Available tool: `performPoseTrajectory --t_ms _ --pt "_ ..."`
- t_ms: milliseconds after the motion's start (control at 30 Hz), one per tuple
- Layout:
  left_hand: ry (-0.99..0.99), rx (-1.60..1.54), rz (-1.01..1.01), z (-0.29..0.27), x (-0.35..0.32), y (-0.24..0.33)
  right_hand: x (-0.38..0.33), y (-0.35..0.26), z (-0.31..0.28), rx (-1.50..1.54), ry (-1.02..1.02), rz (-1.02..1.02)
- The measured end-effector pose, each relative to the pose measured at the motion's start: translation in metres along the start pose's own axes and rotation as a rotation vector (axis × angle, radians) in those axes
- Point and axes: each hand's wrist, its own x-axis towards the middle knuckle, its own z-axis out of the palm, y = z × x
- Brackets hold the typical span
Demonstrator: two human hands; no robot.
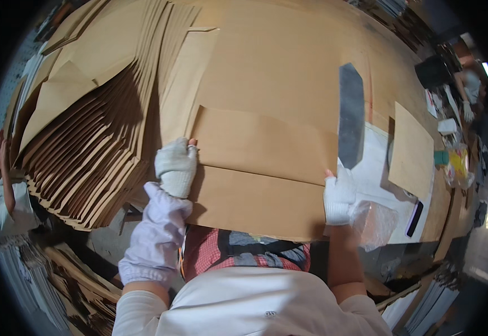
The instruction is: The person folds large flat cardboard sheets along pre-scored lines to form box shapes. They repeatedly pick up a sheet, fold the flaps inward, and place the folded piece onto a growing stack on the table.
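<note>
A wide brown kraft paper sheet (266,84) lies before me on the table, its near part folded over in a band with a crease across it. My left hand (177,167), in a white fingerless glove, is closed on the left edge of this folded part. At the right edge, my right hand (340,193) is closed too, in a matching glove, its thumb on the paper. The paper's near edge hangs at the table front, close to my body. Fingers beneath the paper are hidden.
Fanned stacks of folded kraft paper (87,145) fill the left. To the right lie a dark grey strip (351,115), a tan board (412,154), a phone (415,217) and a clear plastic bag (374,224). Other people stand at far left (11,204) and far right.
</note>
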Motion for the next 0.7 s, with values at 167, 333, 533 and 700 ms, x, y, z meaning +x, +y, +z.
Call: performPoseTrajectory --t_ms 167,333,533,700 --pt "-0.053 0.077 -0.035 0.001 0.01 0.005 -0.003 0.001 0.008 -0.134 -0.04 -0.004" --pt "-0.112 0.079 -0.079 -0.004 0.014 0.01 0.006 0.005 0.017 -0.357 0.265 -0.388" --pt "-0.323 0.332 -0.132 -0.028 0.029 0.029 0.027 -0.057 0.013 -0.081 0.04 -0.682" --pt "0.133 -0.201 0.982 -0.035 0.033 0.066 0.048 -0.099 0.008 -0.013 -0.179 -0.655"
